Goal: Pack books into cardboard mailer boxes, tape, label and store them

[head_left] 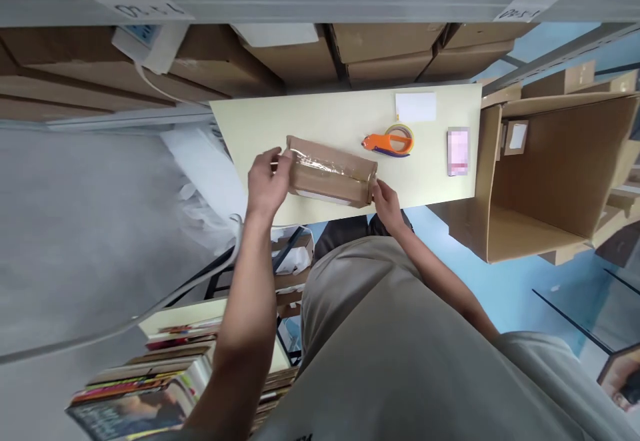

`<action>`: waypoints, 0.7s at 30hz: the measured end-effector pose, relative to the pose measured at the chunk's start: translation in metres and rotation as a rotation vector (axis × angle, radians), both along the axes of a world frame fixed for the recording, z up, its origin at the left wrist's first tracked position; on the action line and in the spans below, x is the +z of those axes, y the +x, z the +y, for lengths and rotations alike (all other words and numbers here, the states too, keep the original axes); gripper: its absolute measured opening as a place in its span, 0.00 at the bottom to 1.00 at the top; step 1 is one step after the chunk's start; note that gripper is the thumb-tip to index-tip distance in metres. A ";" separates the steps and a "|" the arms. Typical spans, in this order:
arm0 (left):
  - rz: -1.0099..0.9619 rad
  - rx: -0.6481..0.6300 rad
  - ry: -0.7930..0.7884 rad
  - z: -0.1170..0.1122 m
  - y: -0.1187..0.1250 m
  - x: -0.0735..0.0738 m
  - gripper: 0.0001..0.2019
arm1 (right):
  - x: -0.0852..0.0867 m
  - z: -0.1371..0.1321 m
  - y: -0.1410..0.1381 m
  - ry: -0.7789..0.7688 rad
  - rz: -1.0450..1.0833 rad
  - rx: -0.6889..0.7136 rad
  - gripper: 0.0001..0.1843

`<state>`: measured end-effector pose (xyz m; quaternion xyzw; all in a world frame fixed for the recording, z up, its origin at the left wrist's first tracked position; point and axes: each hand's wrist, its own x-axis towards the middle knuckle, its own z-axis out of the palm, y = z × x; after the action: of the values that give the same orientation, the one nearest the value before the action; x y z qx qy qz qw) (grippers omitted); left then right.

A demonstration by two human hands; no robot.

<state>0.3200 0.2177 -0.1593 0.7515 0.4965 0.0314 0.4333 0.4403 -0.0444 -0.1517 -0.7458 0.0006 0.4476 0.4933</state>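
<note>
A long brown cardboard box (327,177) lies a little slanted over the pale tabletop (300,115), with shiny clear tape running along its upper face. My left hand (269,177) grips its left end, thumb on top and fingers round the edge. At the opposite end, my right hand (387,204) pinches the lower right corner; its fingertips are partly hidden by the box. Behind the box, to the right, lies an orange tape dispenser (387,142) with a tape roll in it. A white card (416,106) rests just beyond the dispenser.
A phone-like pink item (458,152), blurred out, lies near the table's right end. Beside that end stands a large open carton (545,181) with a small box inside. Closed cartons (390,47) fill the shelf behind. Stacked magazines (145,387) sit at lower left, near a grey cable (165,294).
</note>
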 end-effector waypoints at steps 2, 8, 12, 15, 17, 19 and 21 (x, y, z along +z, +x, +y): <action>-0.036 -0.053 -0.015 -0.014 -0.014 -0.004 0.21 | 0.004 -0.007 0.000 -0.039 -0.193 0.043 0.34; -0.001 -0.114 -0.080 -0.049 -0.031 -0.022 0.20 | -0.015 -0.013 0.010 -0.194 -0.362 0.118 0.31; 0.006 -0.125 -0.147 -0.051 -0.020 -0.030 0.24 | -0.025 -0.010 0.018 -0.254 -0.376 0.234 0.31; 0.028 -0.087 -0.193 -0.049 -0.009 -0.039 0.27 | -0.026 -0.009 0.024 -0.234 -0.354 0.247 0.32; 0.020 -0.082 -0.223 -0.048 -0.006 -0.044 0.26 | -0.025 -0.009 0.026 -0.172 -0.322 0.226 0.35; 0.000 -0.096 -0.240 -0.046 -0.007 -0.047 0.23 | -0.023 -0.008 0.027 -0.114 -0.286 0.195 0.38; -0.016 -0.113 -0.242 -0.044 -0.011 -0.049 0.23 | -0.022 -0.007 0.028 -0.076 -0.253 0.168 0.39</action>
<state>0.3087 0.1736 -0.2080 0.7202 0.4502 -0.0471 0.5257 0.4681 -0.0514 -0.1732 -0.8120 -0.1072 0.3893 0.4215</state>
